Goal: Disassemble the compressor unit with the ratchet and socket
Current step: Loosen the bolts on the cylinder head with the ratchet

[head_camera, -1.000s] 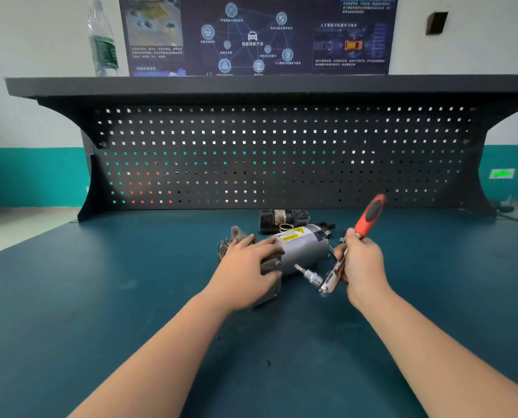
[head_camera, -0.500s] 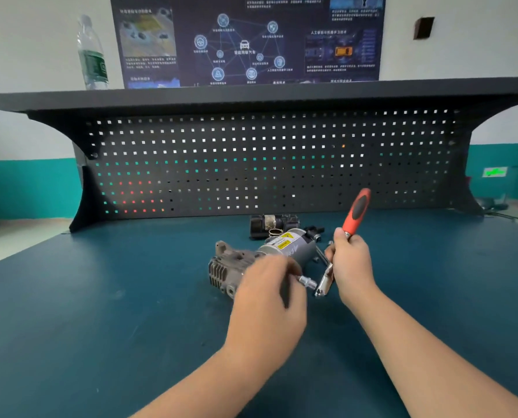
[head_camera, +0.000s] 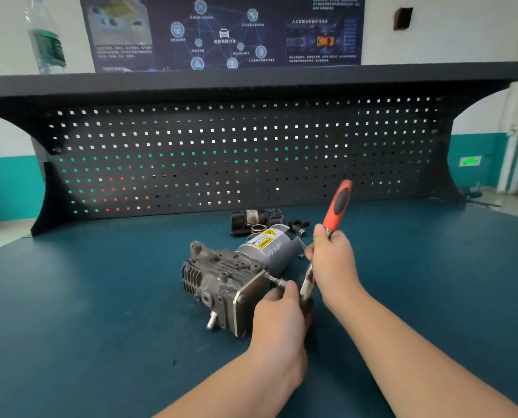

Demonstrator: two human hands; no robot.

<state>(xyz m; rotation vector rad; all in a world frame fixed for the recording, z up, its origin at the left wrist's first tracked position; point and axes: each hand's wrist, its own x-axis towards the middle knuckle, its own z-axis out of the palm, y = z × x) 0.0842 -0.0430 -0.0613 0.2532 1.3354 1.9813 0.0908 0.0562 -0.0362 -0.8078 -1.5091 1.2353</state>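
The grey compressor unit (head_camera: 230,276) lies on its side on the blue bench, its finned cast block to the left and its silver motor cylinder with a yellow warning label toward the back. My right hand (head_camera: 333,267) grips the ratchet (head_camera: 337,203) just below its red and black handle, which points up and away. The ratchet's steel head sits low between my hands. A socket on an extension (head_camera: 277,281) runs from the head to the block's end plate. My left hand (head_camera: 282,315) pinches the socket end by the ratchet head.
A black cylindrical part (head_camera: 256,218), two metal rings (head_camera: 258,228) and a small black fitting (head_camera: 298,225) lie behind the compressor. The perforated black back panel (head_camera: 239,152) closes the bench's far side. A water bottle (head_camera: 45,40) stands on the shelf above.
My left hand came off the top of the compressor and moved right to the socket by the ratchet head. The socket now meets the end plate. The view has shifted closer.
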